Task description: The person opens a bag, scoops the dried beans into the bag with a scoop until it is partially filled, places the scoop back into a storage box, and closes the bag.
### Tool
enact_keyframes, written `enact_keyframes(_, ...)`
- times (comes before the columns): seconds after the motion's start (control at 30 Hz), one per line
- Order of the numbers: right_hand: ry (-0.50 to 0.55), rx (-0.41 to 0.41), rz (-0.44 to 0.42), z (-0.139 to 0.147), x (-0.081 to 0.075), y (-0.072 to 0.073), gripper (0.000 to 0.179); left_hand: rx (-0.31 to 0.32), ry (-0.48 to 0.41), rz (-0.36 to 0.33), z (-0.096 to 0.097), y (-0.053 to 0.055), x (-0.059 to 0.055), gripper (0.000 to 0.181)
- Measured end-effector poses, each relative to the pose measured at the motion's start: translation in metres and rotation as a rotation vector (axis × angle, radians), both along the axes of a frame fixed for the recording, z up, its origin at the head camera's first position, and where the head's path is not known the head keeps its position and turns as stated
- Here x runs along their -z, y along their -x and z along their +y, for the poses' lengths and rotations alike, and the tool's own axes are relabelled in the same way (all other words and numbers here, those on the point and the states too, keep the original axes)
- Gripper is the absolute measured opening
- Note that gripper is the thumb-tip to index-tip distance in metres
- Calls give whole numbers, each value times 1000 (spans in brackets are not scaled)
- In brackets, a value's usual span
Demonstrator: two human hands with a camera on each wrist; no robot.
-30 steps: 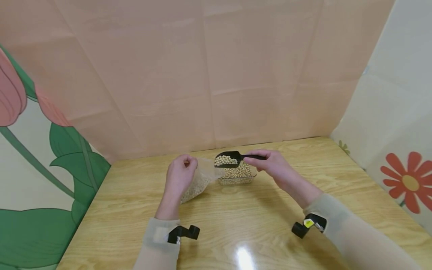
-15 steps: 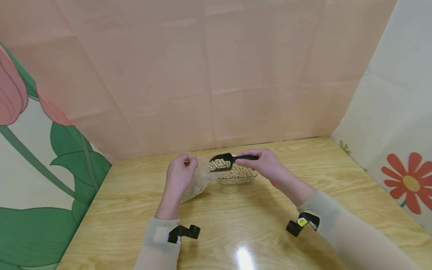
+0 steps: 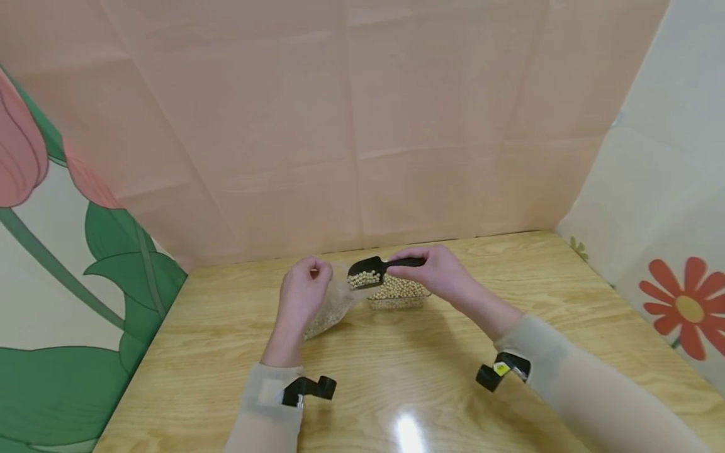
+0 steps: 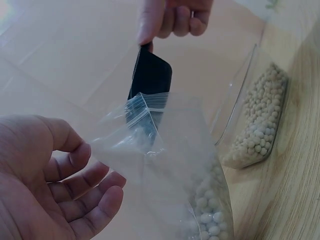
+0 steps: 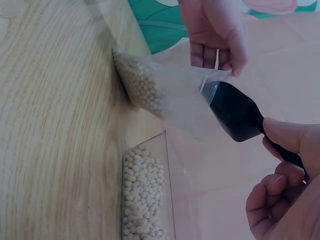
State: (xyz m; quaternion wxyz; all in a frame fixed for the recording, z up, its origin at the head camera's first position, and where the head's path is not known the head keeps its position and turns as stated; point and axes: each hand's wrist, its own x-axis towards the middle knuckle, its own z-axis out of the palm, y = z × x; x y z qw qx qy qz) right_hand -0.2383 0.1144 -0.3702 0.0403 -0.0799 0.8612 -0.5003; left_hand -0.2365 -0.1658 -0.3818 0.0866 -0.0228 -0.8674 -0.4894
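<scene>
My left hand [image 3: 304,288] pinches the rim of a clear zip bag [image 4: 175,130] between thumb and forefinger. Pale round beans [image 4: 209,212] fill the bag's lower part, which rests on the table. In my right hand [image 3: 433,270] is the handle of a black scoop [image 3: 368,272], held by thumb and fingers. The scoop's front end is inside the bag's mouth, as both wrist views show, and the head view shows beans in its bowl. Beside the bag, under the scoop and right hand, stands a clear rectangular container [image 5: 167,185] holding more beans [image 5: 142,195].
The wooden table [image 3: 385,371] meets a pink covered wall [image 3: 351,126] just behind the container. Side walls bear painted flowers [image 3: 688,308]. A black wrist mount [image 3: 308,390] sits on the left sleeve, another [image 3: 503,370] on the right.
My right hand has moved left with the scoop, from over the container to the bag's mouth. Fewer beans show in the scoop, which tips down a little. The left hand stays put.
</scene>
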Motion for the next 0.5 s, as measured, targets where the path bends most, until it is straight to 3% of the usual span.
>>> enact_keyframes(0.5, -90, -20, 92, -7, -13, -1, 34, 11, 7, -2, -3, 0, -2, 19)
